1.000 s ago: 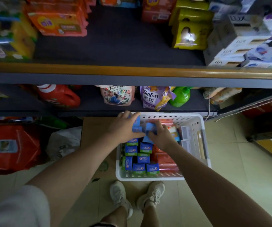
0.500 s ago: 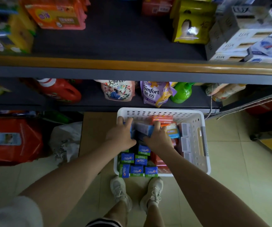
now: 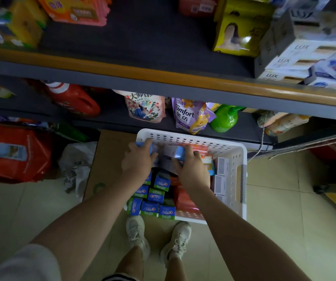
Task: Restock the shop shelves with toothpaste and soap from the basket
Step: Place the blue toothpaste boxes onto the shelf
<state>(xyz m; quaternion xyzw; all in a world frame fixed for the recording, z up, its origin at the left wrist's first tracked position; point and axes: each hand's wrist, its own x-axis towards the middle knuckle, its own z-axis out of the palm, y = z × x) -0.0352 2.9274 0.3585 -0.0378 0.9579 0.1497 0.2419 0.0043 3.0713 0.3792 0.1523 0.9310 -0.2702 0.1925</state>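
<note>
A white perforated basket (image 3: 238,175) stands on the floor below the shelves. Inside it, blue and green toothpaste boxes (image 3: 153,201) stand on end at the near left, red packs (image 3: 185,201) lie beside them, and white soap boxes (image 3: 220,175) line the right wall. My left hand (image 3: 137,161) and my right hand (image 3: 192,169) are both over the far half of the basket. Together they grip a bundle of light-blue boxes (image 3: 180,153), one hand at each end. The middle of the bundle is blurred.
The upper shelf (image 3: 163,45) has a wide dark gap between orange packs (image 3: 78,11) on the left and yellow-green packs (image 3: 238,33) and Lux soap boxes (image 3: 296,57) on the right. The lower shelf holds a red detergent jug (image 3: 71,100), refill pouches (image 3: 187,116) and a green bottle (image 3: 223,118).
Both hands have closed on the light-blue boxes and lifted them a little toward the basket's far wall. The camera has tilted down slightly.
</note>
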